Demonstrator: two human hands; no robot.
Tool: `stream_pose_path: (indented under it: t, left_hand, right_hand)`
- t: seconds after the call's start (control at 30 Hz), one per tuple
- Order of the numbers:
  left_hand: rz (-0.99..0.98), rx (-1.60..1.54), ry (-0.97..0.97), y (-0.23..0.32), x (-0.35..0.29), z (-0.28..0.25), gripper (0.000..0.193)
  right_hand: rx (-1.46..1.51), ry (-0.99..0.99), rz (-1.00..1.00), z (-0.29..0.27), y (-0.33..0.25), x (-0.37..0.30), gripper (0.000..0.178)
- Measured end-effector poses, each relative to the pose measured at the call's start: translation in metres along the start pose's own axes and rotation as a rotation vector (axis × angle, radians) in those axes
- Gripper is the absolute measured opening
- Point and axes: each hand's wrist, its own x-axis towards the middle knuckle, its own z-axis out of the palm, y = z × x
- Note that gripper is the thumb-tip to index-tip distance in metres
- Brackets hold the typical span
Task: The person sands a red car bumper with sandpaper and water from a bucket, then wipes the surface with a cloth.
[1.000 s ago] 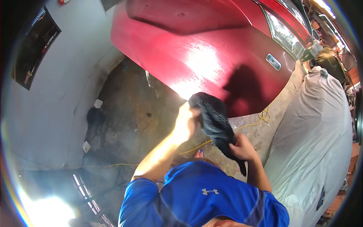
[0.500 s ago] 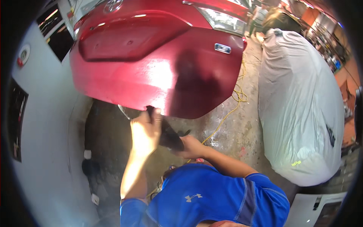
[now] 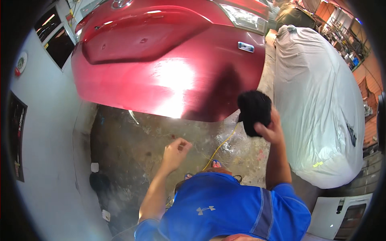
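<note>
A black, fuzzy cloth (image 3: 255, 110) is raised at the right, bunched in my right hand (image 3: 274, 127), near the lower right corner of the red car's rear bumper (image 3: 132, 86). My thumb lies on the near side of the cloth. To the left, my left hand (image 3: 176, 152) is in the air below the bumper, its fingers curled in and nothing visible in them. The bumper is glossy, with a bright light reflection in the middle and a dark shadow toward its right.
A car under a grey cover (image 3: 317, 104) stands along the right. A yellow cord (image 3: 220, 148) runs over the concrete floor (image 3: 148, 136) past my feet. A pale wall (image 3: 48, 120) rises at the left. At the lower right is a white vehicle door (image 3: 335, 213).
My left hand has let go of the black cloth and moved down, away from the bumper. My right hand has carried the cloth up and to the right.
</note>
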Motion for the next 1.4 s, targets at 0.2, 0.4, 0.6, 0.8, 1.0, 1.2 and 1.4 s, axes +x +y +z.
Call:
stream_pose_path:
  t: [0.2,0.4,0.6,0.8,1.0,1.2,1.4]
  left_hand:
    - [-0.005,-0.056,0.011,-0.023,-0.03,-0.026,0.022]
    - [-0.161,-0.108,0.148,-0.065,-0.056,-0.041,0.029]
    - [0.028,0.269,0.373,-0.059,-0.062,-0.054,0.085]
    - [0.216,0.646,0.587,-0.065,-0.131,-0.051,0.102]
    - [-0.444,-0.117,0.045,-0.02,-0.158,0.001,0.058]
    - [-0.208,0.315,-0.419,0.014,-0.138,0.052,0.058]
    - [-0.294,0.597,-0.542,0.048,-0.109,0.102,0.047]
  right_hand:
    - [-1.26,0.292,-0.269,0.001,0.097,0.105,0.057]
    - [-1.424,0.276,-0.168,0.141,0.096,0.184,0.051]
    - [-0.761,-0.287,-0.422,0.276,0.119,0.145,0.041]
    - [0.267,-0.939,-0.044,0.297,0.031,0.012,0.042]
    - [0.413,-0.96,0.134,0.217,0.066,-0.058,0.049]
    - [0.281,-0.969,0.407,0.124,0.096,-0.107,0.067]
    - [-0.051,-0.781,0.011,0.104,0.094,-0.174,0.092]
